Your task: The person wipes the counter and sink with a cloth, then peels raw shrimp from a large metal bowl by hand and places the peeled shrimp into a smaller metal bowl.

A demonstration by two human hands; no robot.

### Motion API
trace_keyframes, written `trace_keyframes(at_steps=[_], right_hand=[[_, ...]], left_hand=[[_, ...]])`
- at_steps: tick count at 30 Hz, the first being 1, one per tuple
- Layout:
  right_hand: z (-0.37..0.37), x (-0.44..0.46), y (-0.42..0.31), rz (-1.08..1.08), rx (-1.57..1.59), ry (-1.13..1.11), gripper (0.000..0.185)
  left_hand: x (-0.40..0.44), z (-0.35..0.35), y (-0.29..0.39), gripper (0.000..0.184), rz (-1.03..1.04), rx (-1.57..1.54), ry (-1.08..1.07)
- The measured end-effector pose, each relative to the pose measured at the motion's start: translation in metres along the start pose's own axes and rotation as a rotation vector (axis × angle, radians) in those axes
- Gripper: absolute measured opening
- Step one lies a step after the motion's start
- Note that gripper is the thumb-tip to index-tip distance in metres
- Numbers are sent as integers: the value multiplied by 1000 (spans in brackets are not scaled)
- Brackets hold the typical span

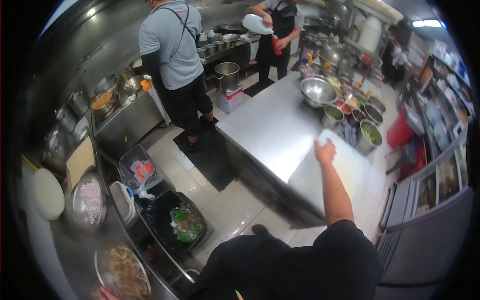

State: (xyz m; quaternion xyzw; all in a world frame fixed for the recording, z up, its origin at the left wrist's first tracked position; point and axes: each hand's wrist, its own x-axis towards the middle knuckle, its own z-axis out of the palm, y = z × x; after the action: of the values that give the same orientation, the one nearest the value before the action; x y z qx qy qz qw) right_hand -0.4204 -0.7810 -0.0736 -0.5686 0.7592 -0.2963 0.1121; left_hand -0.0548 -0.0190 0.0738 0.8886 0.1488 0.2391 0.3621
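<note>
My right arm reaches out over the steel worktable [255,125]. My right hand [326,151] is closed at the far left edge of a white cutting board [345,172], its fingers curled there. At the lower left, part of my left hand [106,294] shows at the near rim of a metal bowl [100,262], with the fingers on the rim. Brown and pale sliced food [127,272] fills that bowl; what it is I cannot tell. The rest of the left hand lies outside the picture.
Past the board stand an empty steel bowl [318,91] and several food tins [370,134]. A bowl of chopped pink food [90,200] sits on the left counter. Below it is a black-lined bin [200,210]. One person [172,50] stands ahead; another [280,40] holds bottles.
</note>
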Motion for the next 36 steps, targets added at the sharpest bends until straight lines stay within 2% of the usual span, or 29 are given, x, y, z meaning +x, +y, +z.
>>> trace_keyframes(at_steps=[1,2,3,5,7,8,10,13,16,19,21,22,24,25,26,27,29,30,31,32,33,34,35,36], right_hand=[[-8,34,8,122,-17,-31,74],[-16,64,15,189,-113,-92,71],[-17,89,30,166,-152,-110,67],[-10,132,50,167,-253,-107,63],[-1,162,67,176,-300,-140,62],[-1,169,71,185,-313,-178,63],[-4,167,67,105,-453,-95,52],[-5,188,83,0,-380,-138,36],[-5,209,97,-37,-181,16,27],[-36,200,89,-77,454,47,29],[-31,195,75,-219,999,38,25],[-52,162,44,-308,1039,-44,25],[-100,88,-28,-474,1120,-230,25],[-97,72,-40,-523,1100,-345,26],[-94,46,-55,-543,1261,-594,26],[-94,9,-83,-564,1347,-743,24],[-98,-74,-136,-556,1385,-1145,24],[-93,-117,-155,-533,1461,-1401,23],[-95,-165,-174,-396,1431,-1600,22],[-90,-211,-190,-405,1431,-1774,22],[-87,-254,-202,-512,1258,-1856,23],[-87,-298,-211,-640,1088,-1932,23],[-86,-341,-216,-790,921,-1990,24],[-77,-380,-216,-1116,732,-1979,26]], left_hand=[[-19,10,14,45,-42,35,25],[-6,43,-24,51,-92,-223,-71],[3,73,-64,59,-141,-484,-158],[-34,99,-11,60,-177,-480,-253],[-47,134,2,57,-145,-574,-357],[-63,140,30,57,-127,-518,-364],[-91,154,86,55,-81,-479,-369],[-111,179,115,55,22,-455,-442],[-135,189,135,52,65,-466,-535],[-149,196,130,50,61,-528,-625],[-159,196,132,52,60,-514,-684],[-163,192,138,53,20,-498,-747],[-175,181,158,51,65,-559,-846],[-179,180,160,50,86,-600,-901],[-183,179,163,53,108,-646,-949],[-188,177,165,55,123,-697,-992],[-197,171,166,63,158,-801,-1098],[-201,165,163,74,120,-860,-1161],[-203,159,159,82,64,-964,-1278],[-205,153,150,91,-45,-1073,-1354],[-209,154,134,92,-141,-1270,-1397],[-218,159,123,83,-213,-1477,-1209],[-214,149,110,74,-275,-1542,-1015],[-209,140,97,66,-317,-1586,-816]])
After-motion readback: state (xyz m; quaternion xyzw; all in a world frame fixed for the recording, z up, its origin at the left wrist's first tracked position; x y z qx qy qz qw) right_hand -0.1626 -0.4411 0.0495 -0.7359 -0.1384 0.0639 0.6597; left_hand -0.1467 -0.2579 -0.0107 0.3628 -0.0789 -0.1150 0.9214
